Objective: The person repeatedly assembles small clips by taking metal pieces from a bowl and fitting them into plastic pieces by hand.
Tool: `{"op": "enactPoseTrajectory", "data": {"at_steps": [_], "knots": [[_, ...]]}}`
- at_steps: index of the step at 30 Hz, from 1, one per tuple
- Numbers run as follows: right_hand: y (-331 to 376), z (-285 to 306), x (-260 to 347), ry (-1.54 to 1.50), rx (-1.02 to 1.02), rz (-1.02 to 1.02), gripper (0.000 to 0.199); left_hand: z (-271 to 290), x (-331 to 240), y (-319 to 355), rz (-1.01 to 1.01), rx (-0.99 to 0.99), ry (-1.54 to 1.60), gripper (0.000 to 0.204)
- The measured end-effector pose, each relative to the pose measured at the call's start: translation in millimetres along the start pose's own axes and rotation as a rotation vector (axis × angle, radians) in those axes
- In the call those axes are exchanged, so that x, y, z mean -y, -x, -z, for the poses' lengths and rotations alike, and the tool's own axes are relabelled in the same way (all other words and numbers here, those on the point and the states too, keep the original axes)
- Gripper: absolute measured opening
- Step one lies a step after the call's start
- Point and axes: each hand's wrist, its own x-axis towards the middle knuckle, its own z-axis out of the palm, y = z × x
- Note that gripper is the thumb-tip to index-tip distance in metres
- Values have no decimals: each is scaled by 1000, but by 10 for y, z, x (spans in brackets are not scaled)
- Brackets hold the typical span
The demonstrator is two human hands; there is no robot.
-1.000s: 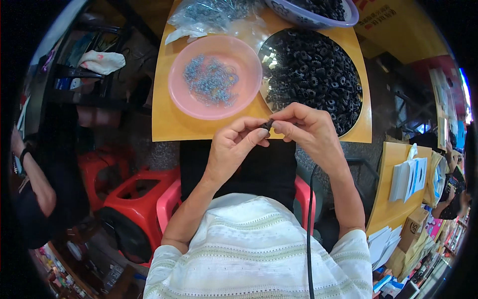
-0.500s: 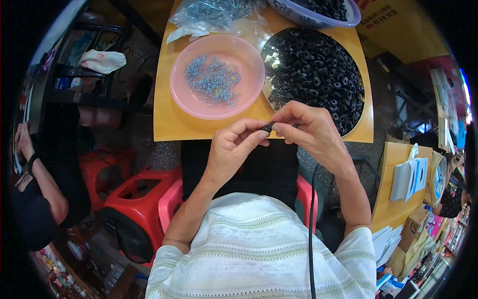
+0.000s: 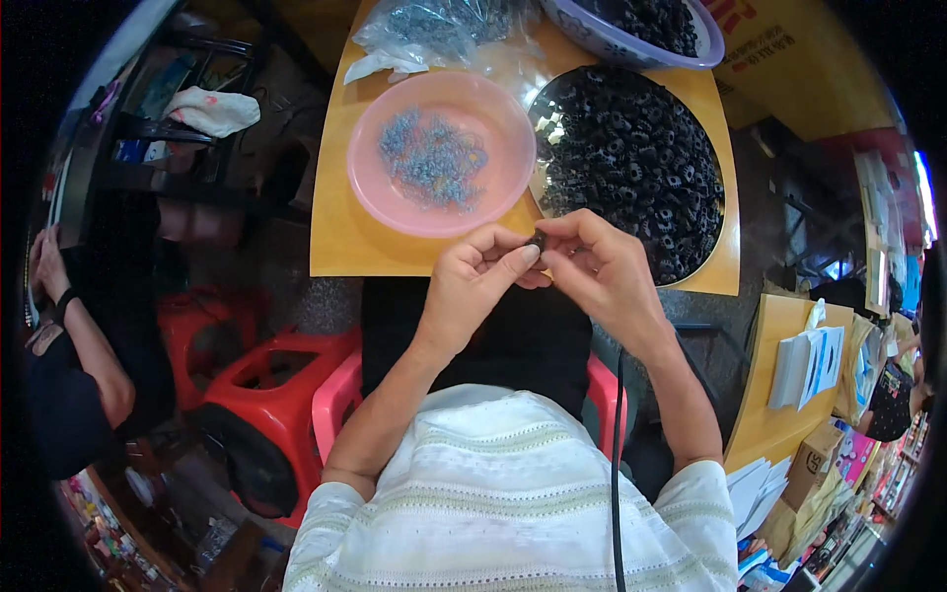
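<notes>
Between the fingertips of my left hand [image 3: 480,278] and my right hand [image 3: 604,271] is a small black piece [image 3: 538,240], largely covered by the fingers. Both hands are closed in a pinch on it, just above the table's near edge. It resembles the many small black pieces [image 3: 641,163] heaped on the round shiny tray [image 3: 541,178] beyond my right hand. A pink plastic basin [image 3: 370,202] stands beyond my left hand, with a loose pile of small bluish-silver wire-like rings or springs [image 3: 431,158] in it.
At the table's back are a clear plastic bag [image 3: 434,30] of similar silvery pieces and a purple basin [image 3: 681,49] of black pieces. Red stools [image 3: 281,370] stand to my left, near another person's arm [image 3: 94,340]. A black cable [image 3: 619,474] hangs down my front.
My right fingers have shifted and curled closer to my left ones around the black piece. The table and its containers sit slightly differently in the view.
</notes>
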Motion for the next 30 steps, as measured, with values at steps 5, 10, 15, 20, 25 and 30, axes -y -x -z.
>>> {"op": "enactPoseTrajectory", "data": {"at_steps": [5,10,15,20,25,30], "knots": [[23,-23,79,362,9,204,35,31,-25,-22,17,37,136,13],[45,-2,81,362,-13,204,35,-13,-35,5,56,39,167,13],[73,26,106,317,4,220,37,-34,-57,13,79,75,163,13],[82,30,57,497,-86,429,39,-112,-68,41,133,81,237,20],[126,41,32,563,-75,532,36,-76,-116,71,133,219,191,25],[205,52,-20,580,-125,552,34,-99,-102,82,189,206,115,23]]}}
